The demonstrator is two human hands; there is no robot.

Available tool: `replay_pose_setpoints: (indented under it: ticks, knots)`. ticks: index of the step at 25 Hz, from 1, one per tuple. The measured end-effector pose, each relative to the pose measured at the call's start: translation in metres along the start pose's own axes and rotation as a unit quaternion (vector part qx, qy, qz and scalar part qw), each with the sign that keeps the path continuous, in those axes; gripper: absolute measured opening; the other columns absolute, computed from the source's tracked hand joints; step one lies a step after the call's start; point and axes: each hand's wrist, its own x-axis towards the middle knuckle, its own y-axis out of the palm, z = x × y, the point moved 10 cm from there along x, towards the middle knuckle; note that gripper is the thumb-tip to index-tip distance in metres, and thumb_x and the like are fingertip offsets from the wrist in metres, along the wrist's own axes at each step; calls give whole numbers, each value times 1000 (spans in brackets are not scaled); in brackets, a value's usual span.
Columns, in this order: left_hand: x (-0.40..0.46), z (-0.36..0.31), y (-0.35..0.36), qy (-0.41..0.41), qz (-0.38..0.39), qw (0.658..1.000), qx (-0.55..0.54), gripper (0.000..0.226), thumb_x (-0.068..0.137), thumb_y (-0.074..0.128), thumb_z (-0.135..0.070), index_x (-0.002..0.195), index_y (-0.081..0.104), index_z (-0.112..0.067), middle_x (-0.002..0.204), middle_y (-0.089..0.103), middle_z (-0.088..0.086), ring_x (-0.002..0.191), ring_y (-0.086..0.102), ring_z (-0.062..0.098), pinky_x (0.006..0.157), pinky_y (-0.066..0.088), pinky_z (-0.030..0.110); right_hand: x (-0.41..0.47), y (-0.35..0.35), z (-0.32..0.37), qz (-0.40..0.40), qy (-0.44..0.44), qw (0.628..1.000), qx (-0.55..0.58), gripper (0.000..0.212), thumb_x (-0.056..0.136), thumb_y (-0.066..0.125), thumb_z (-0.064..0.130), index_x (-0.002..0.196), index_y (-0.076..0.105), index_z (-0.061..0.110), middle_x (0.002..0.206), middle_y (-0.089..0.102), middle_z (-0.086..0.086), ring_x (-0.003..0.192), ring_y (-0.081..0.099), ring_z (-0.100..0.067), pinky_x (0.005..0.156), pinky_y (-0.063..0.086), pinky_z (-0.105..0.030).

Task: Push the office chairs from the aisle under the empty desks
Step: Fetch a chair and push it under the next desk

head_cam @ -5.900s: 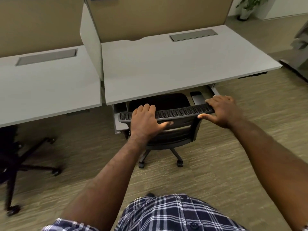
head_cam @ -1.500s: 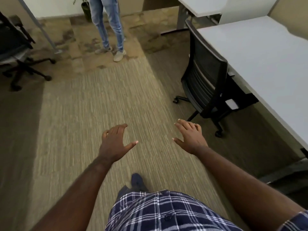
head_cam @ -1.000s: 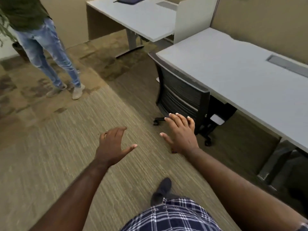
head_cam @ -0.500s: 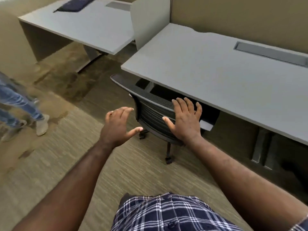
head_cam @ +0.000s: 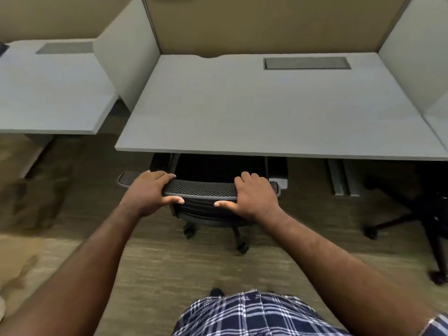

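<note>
Since half a second ago both hands have closed onto the chair: the left hand [head_cam: 148,190], which hung open in the air, now grips the left part of the chair's top rail, and the right hand [head_cam: 254,195], which lay flat on the backrest, now grips the right part. On each hand the fingers [head_cam: 164,177] curl over the far edge of the rail while the thumb presses the near face, so both hold the rail firmly.

The office chair [head_cam: 206,190] stands square to the middle surface [head_cam: 254,112], its seat already tucked beneath the front edge and its backrest just outside that edge. The mesh top rail runs left to right, parallel to the surface's edge; the seat points away from the person, toward the partition [head_cam: 266,23]. 2 casters [head_cam: 242,247] show on the carpet [head_cam: 169,263] below the backrest.

A grey cable hatch [head_cam: 306,63] sits at the back right of the surface. White side screens [head_cam: 126,57] divide it from a neighbouring surface [head_cam: 48,93] on the left. A grey leg [head_cam: 341,177] stands under the surface to the chair's right, apart from it. Further right, the dark base of another chair [head_cam: 412,219] reaches across the carpet. No writing is readable. A plaid shirt [head_cam: 254,314] fills the bottom edge.
</note>
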Motion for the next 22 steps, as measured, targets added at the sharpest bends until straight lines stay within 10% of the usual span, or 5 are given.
replay_pose_setpoints:
  ticks: [8,22]
  knots:
    - [34,-3,-28,53,-99,994,20,99,47,28,-107,89,71,-28,81,64,-10,75,64,18,60,45,30,1,-2,-15,16,44,999,9,95,71,22,97,104,56,15,101,58,-5,84,43,-18,74,45,-37]
    - [66,-46,-30,43,-106,993,37,103,46,23,-108,91,70,-28,80,61,-12,72,59,13,59,39,27,1,0,-70,27,60,998,-3,101,64,13,99,104,55,17,101,56,-4,83,38,-15,70,43,-34]
